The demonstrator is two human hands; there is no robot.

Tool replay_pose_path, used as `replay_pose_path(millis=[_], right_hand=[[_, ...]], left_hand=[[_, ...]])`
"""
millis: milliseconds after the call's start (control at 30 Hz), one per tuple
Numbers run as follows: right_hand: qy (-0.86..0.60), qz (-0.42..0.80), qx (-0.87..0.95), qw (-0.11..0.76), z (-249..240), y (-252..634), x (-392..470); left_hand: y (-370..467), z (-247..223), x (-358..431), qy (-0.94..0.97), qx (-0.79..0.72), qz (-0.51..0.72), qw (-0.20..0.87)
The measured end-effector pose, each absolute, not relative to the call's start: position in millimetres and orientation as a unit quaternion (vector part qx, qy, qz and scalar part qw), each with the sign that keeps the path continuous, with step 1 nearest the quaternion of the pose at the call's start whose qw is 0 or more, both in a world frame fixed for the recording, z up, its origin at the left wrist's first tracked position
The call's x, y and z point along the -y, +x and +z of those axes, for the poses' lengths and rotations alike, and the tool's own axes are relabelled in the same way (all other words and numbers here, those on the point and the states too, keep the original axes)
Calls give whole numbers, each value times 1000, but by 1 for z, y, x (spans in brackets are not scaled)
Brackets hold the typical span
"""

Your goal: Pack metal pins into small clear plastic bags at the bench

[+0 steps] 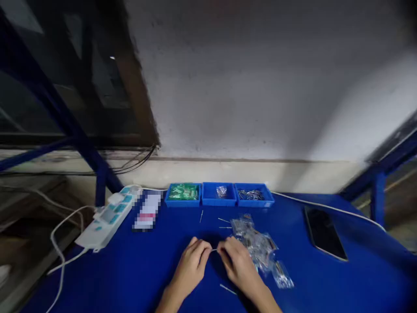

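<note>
In the head view my left hand (194, 260) and my right hand (237, 262) face each other low over the blue table (130, 274). A thin, pale rod (214, 250) spans the small gap between them, its ends pinched in the fingertips of both hands. Its exact kind is too small to make out. Similar thin pieces lie loose: one (228, 289) near my right wrist, one (201, 216) beyond my hands, and two more close to the packets. A pile of small clear plastic packets (257, 243) lies beside and beyond my right hand.
Along the wall stand three blue bins: one with green packets (184, 192), one with a small clear packet (221, 191), one with metal pieces (250, 194). A white power strip (109, 219) and a blurred-out sheet or screen (147, 211) are left; a dark phone (325, 232) lies right.
</note>
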State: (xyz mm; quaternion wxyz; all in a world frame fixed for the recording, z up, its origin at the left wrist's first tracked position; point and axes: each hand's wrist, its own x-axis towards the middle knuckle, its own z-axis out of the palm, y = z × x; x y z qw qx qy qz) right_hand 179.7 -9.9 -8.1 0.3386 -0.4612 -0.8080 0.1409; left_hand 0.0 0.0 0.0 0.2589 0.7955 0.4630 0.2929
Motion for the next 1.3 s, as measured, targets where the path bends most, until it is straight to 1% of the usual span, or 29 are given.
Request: replay_pose_path(millis=[167,267,667,867,1100,1300], right_hand=[[-473,176,783,365,1,179,7],[-470,193,780,367,4,178,9],[-451,168,800,359,10,175,13],[-455,159,796,366,10,175,12],[-456,161,797,361,8,176,11],[-462,171,798,347,8,174,11]], left_hand=[[-3,0,1,782,-456,334,265],[-3,4,2,786,-445,340,261],[-7,7,-1,776,-441,368,259],[-6,8,-1,770,-430,380,280],[-7,8,-2,779,-398,373,309],[-7,9,-2,788,-402,352,304]])
